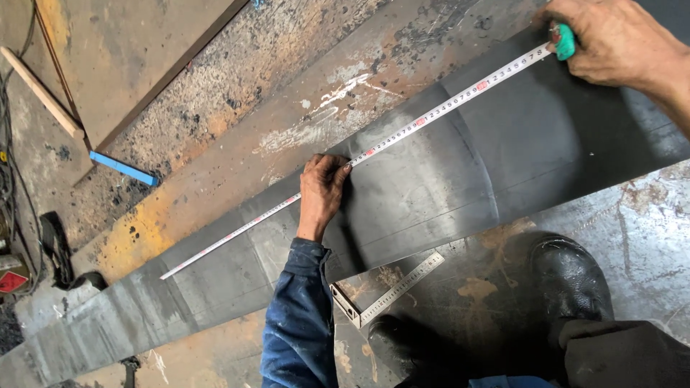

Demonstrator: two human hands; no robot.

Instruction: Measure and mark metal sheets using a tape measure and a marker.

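Nearest, a steel square [388, 289] lies by the boots. The left hand [322, 190] pins the measuring tape [374, 151] with closed fingers to the dark sheet-metal strip [445, 187]; the tape runs diagonally up-right to the right hand [611, 39], clenched on its green case [565, 42].

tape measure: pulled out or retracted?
Pulled out. The tape measure blade lies flat along the dark steel sheet, right hand holding its case, left hand pressing the blade.
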